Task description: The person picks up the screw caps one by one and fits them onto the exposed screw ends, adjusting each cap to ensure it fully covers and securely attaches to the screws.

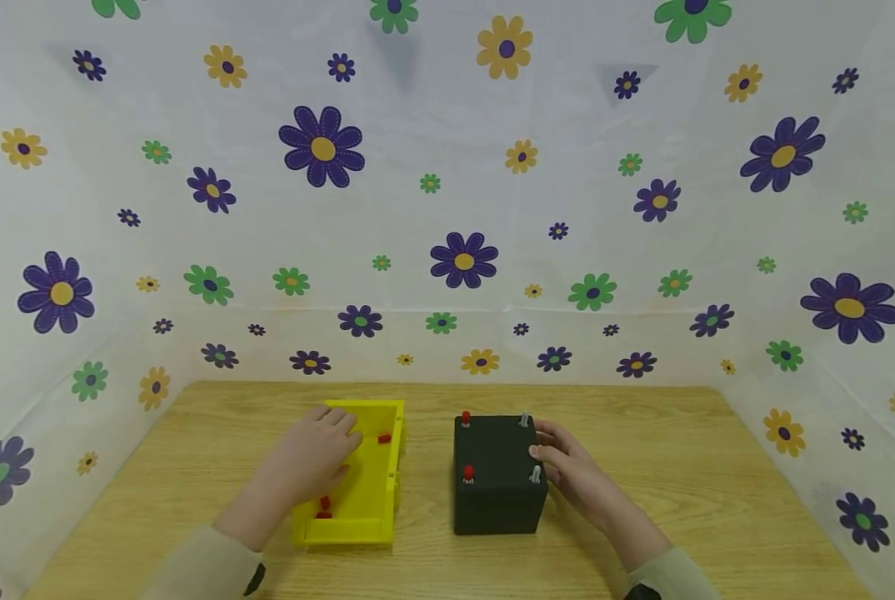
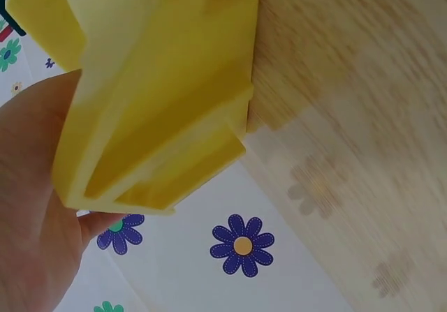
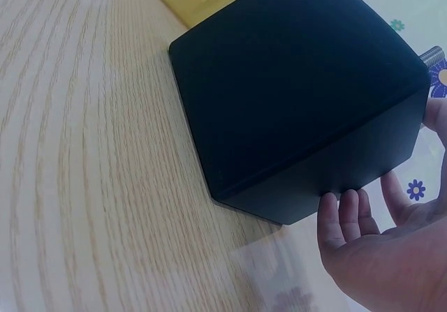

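Note:
My left hand (image 1: 316,454) reaches over the left side of a yellow bin (image 1: 387,532), its fingers bent down inside and thumb apart from them. In the left wrist view the bin's wall (image 2: 167,82) hides those fingertips. Small red pieces (image 1: 384,438) lie on the bin's floor. To the right stands a black box (image 1: 496,454) with two red-tipped posts (image 1: 468,473) and two bare silver posts (image 1: 535,474) on top. My right hand (image 1: 578,475) rests against the box's right side, thumb at the top edge; fingertips (image 3: 349,218) touch that side in the right wrist view.
Bin and box stand apart on a wood-grain table (image 1: 425,500). A white flower-print sheet (image 1: 447,200) rises behind the table and along both sides.

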A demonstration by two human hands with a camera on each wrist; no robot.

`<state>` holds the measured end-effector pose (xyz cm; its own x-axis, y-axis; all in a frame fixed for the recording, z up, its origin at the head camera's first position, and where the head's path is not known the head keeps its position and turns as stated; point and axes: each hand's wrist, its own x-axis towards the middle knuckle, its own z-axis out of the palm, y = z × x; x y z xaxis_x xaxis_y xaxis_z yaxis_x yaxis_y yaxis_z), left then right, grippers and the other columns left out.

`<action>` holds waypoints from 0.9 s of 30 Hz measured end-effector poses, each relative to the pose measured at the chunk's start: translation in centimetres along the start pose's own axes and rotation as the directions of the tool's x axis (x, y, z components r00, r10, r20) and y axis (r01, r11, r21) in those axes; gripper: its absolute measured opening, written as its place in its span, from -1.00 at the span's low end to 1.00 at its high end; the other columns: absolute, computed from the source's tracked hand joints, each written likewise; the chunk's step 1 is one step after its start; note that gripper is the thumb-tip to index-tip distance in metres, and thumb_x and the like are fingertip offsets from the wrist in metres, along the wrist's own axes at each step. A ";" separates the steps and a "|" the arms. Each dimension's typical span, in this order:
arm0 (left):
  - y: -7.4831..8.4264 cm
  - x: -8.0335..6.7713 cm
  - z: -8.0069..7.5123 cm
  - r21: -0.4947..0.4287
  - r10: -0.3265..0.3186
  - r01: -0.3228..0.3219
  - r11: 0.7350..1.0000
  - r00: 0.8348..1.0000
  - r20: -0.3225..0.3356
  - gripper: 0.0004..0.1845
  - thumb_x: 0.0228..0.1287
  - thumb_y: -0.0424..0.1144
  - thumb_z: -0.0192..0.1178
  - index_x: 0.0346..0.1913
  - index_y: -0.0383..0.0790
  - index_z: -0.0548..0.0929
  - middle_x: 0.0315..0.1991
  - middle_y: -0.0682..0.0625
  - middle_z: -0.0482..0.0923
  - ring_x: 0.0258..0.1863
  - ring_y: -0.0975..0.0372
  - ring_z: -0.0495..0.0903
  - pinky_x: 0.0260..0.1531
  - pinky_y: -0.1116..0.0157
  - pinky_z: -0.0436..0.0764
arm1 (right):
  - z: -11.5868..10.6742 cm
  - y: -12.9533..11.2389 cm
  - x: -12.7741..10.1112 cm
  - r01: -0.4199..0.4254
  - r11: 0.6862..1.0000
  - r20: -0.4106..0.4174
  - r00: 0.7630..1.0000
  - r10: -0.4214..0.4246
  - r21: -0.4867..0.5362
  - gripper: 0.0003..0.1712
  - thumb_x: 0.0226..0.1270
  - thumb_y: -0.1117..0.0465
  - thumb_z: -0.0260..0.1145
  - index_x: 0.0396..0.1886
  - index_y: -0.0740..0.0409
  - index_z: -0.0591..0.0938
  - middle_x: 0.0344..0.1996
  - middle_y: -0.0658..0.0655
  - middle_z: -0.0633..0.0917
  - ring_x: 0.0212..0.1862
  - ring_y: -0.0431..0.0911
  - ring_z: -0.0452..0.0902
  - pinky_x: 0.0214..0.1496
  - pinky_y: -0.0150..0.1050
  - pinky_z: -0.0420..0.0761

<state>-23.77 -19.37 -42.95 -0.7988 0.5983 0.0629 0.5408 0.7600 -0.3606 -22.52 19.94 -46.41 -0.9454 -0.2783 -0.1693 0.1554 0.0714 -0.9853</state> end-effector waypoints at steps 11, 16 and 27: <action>0.6 0.4 0.7 0.051 -0.089 0.086 0.995 0.995 0.055 -0.51 0.32 -0.04 0.45 0.23 -0.19 0.71 0.32 -0.20 0.61 0.36 -0.08 0.54 0.51 -0.14 0.46 | 0.0 0.0 0.0 -0.015 1.000 -0.003 1.000 0.015 0.008 -0.21 0.57 0.13 0.18 0.65 0.25 0.13 0.60 0.38 0.23 0.35 0.00 0.47 0.53 -0.07 0.41; 0.9 0.4 1.0 0.173 -0.109 0.095 0.980 0.991 0.074 -0.52 0.35 -0.03 0.41 0.22 -0.21 0.70 0.27 -0.20 0.59 0.28 -0.07 0.51 0.50 -0.09 0.47 | 0.0 0.0 0.0 -0.017 1.000 -0.003 1.000 0.017 0.009 -0.22 0.58 0.13 0.17 0.65 0.24 0.13 0.61 0.37 0.23 0.37 0.01 0.46 0.55 -0.06 0.39; 1.3 1.2 1.7 0.337 -0.137 0.092 0.937 0.984 0.110 -0.57 0.26 -0.20 0.53 0.17 -0.15 0.72 0.12 -0.15 0.55 0.19 -0.02 0.48 0.50 -0.03 0.45 | 0.1 -0.1 -0.1 -0.011 1.000 0.002 1.000 0.011 0.002 -0.21 0.58 0.12 0.17 0.66 0.23 0.13 0.60 0.38 0.23 0.37 0.03 0.47 0.56 -0.03 0.37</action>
<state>-24.44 -18.13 -44.96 -0.8894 0.4571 0.0086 0.3441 0.6818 -0.6456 -22.45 19.87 -46.30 -0.9431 -0.2792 -0.1803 0.1666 0.0725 -0.9834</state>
